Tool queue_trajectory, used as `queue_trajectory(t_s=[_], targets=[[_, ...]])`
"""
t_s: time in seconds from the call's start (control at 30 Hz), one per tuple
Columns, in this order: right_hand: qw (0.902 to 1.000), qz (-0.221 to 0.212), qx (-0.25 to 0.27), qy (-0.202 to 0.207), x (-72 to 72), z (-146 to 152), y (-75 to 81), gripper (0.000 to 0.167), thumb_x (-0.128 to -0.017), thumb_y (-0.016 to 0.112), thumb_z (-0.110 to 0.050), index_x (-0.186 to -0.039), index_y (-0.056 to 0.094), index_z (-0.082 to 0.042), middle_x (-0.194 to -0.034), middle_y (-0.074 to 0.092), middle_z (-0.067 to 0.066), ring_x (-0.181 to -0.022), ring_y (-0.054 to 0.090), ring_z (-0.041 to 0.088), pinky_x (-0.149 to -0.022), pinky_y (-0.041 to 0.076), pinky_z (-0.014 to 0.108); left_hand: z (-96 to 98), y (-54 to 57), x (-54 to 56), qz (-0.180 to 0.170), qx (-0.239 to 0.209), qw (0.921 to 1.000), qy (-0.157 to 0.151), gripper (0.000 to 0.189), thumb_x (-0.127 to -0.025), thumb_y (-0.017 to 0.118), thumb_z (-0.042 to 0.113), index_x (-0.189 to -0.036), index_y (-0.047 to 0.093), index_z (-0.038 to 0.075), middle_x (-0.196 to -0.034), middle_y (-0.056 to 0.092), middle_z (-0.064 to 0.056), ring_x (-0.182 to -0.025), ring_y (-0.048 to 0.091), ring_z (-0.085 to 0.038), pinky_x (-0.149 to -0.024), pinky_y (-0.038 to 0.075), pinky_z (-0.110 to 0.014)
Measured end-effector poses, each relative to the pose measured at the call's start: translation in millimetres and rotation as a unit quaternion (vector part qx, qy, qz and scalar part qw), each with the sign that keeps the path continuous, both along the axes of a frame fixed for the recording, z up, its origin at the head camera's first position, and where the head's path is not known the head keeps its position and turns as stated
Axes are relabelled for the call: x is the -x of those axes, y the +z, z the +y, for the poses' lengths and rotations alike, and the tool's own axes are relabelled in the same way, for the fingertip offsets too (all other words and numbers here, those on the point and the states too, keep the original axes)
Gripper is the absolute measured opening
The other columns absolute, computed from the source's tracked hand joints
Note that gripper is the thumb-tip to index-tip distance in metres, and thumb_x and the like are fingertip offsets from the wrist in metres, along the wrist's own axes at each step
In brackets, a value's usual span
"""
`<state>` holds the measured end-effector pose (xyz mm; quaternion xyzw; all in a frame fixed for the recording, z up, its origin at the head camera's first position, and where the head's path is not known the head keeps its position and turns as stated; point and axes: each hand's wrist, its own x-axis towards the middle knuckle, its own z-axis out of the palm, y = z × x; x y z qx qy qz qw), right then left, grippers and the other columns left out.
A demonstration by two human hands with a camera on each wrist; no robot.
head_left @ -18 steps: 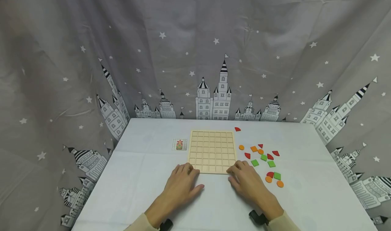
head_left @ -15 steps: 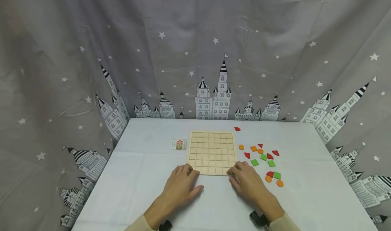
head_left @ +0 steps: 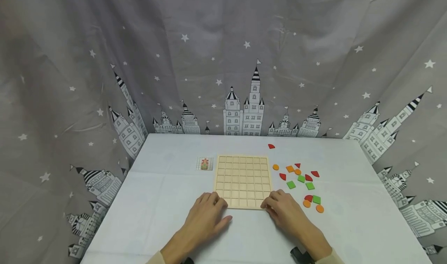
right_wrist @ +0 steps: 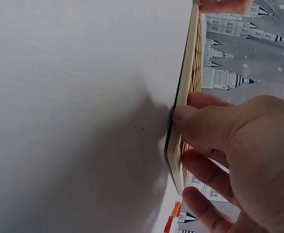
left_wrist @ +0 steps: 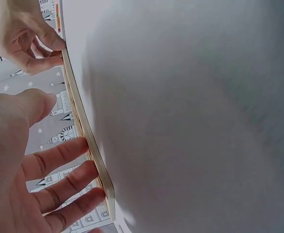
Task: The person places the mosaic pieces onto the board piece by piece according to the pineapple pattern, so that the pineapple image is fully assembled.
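On the bench (head_left: 164,205), the left hand (head_left: 205,217) touches the gridded board (head_left: 242,178) with spread fingers; the right hand (head_left: 288,213) pinches its edge, apparently steadying it.

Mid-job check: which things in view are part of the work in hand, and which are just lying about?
In the work:
wooden grid board
right hand, pinching its edge
left hand, touching its edge

Lying about, untouched, though perhaps meant for use with it:
small picture card
red pieces
orange pieces
green pieces
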<state>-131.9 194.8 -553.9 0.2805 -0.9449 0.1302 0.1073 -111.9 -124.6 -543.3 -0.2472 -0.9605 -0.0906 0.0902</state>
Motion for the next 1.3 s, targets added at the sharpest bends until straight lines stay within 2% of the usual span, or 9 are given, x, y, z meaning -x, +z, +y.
queue_trajectory(t_s=[0.27, 0.37, 0.5, 0.6, 0.73, 0.9, 1.07, 1.17, 1.3], targets=[[0.9997, -0.019, 0.003, 0.014, -7.6, 7, 0.1, 0.021, -0.095, 0.098, -0.014, -0.103, 0.086, -0.029, -0.104, 0.078, -0.012, -0.103, 0.068, 0.013, -0.090, 0.063, 0.038, -0.2, -0.3, -4.1, 0.002, -0.002, 0.9999, -0.012, 0.030, -0.104, 0.086, 0.049, -0.114, 0.082, 0.022, -0.108, 0.069, 0.006, -0.112, 0.071, -0.020, -0.108, 0.064, -0.049], [0.9993, -0.028, 0.010, 0.024, -7.4, 9, 2.2, 0.019, -0.096, 0.097, -0.015, -0.104, 0.087, -0.028, -0.104, 0.078, -0.013, -0.102, 0.067, 0.012, -0.090, 0.062, 0.036, -0.8, -0.3, -1.0, -0.006, -0.023, 0.9997, -0.009, 0.036, -0.102, 0.089, 0.046, -0.126, 0.080, 0.021, -0.120, 0.071, 0.001, -0.117, 0.072, -0.023, -0.107, 0.065, -0.052], [0.9984, -0.041, 0.021, 0.031, -5.3, 12, 5.9, 0.016, -0.098, 0.095, -0.017, -0.106, 0.087, -0.028, -0.107, 0.079, -0.014, -0.102, 0.067, 0.009, -0.092, 0.064, 0.036, -3.0, 0.7, 6.4, -0.022, -0.055, 0.9982, 0.007, 0.059, -0.100, 0.092, 0.045, -0.149, 0.072, 0.018, -0.150, 0.069, -0.014, -0.138, 0.071, -0.038, -0.112, 0.063, -0.061], [0.9983, -0.045, 0.024, 0.027, -2.9, 14, 9.3, 0.015, -0.099, 0.094, -0.018, -0.108, 0.088, -0.028, -0.111, 0.080, -0.014, -0.102, 0.067, 0.008, -0.093, 0.065, 0.037, -5.6, 1.1, 13.2, -0.045, -0.070, 0.9964, 0.018, 0.069, -0.101, 0.092, 0.046, -0.158, 0.067, 0.015, -0.165, 0.062, -0.024, -0.151, 0.065, -0.048, -0.118, 0.059, -0.068], [0.9991, -0.028, 0.029, 0.014, 2.0, 19, 12.2, 0.015, -0.099, 0.095, -0.021, -0.111, 0.089, -0.027, -0.111, 0.080, -0.012, -0.101, 0.069, 0.008, -0.093, 0.066, 0.038, -8.2, 0.8, 22.3, -0.092, -0.081, 0.9921, 0.029, 0.077, -0.103, 0.089, 0.051, -0.165, 0.062, 0.013, -0.175, 0.053, -0.030, -0.160, 0.056, -0.055, -0.127, 0.051, -0.073], [0.9982, 0.018, 0.057, 0.009, 13.9, 28, 10.6, 0.018, -0.095, 0.097, -0.015, -0.111, 0.089, -0.020, -0.106, 0.081, -0.008, -0.095, 0.074, 0.011, -0.087, 0.067, 0.034, -9.7, 1.0, 33.2, -0.133, -0.079, 0.9873, 0.035, 0.087, -0.103, 0.086, 0.058, -0.172, 0.056, 0.013, -0.181, 0.044, -0.035, -0.168, 0.044, -0.061, -0.135, 0.042, -0.074], [0.9969, 0.006, 0.069, -0.038, 25.6, 42, 13.3, 0.022, -0.097, 0.094, -0.010, -0.116, 0.089, -0.020, -0.105, 0.077, -0.005, -0.092, 0.070, 0.012, -0.083, 0.064, 0.034, -12.6, -1.5, 39.4, -0.160, -0.073, 0.9837, 0.038, 0.092, -0.103, 0.085, 0.061, -0.174, 0.054, 0.013, -0.185, 0.036, -0.037, -0.173, 0.036, -0.062, -0.137, 0.036, -0.077], [0.9943, -0.021, 0.073, -0.075, 33.3, 53, 18.0, 0.023, -0.099, 0.092, -0.011, -0.121, 0.089, -0.018, -0.110, 0.077, -0.003, -0.095, 0.071, 0.013, -0.086, 0.065, 0.040, -13.1, -2.7, 41.5, -0.165, -0.071, 0.9829, 0.039, 0.092, -0.102, 0.086, 0.062, -0.174, 0.054, 0.013, -0.185, 0.036, -0.037, -0.173, 0.036, -0.062, -0.137, 0.037, -0.077], [0.9877, -0.057, 0.091, -0.114, 45.4, 68, 24.1, 0.026, -0.102, 0.090, -0.010, -0.128, 0.087, -0.011, -0.120, 0.078, 0.006, -0.103, 0.078, 0.024, -0.092, 0.070, 0.051, -13.1, -2.6, 44.0, -0.169, -0.074, 0.9822, 0.035, 0.093, -0.101, 0.087, 0.062, -0.174, 0.055, 0.012, -0.185, 0.037, -0.036, -0.173, 0.036, -0.061, -0.137, 0.036, -0.077]])
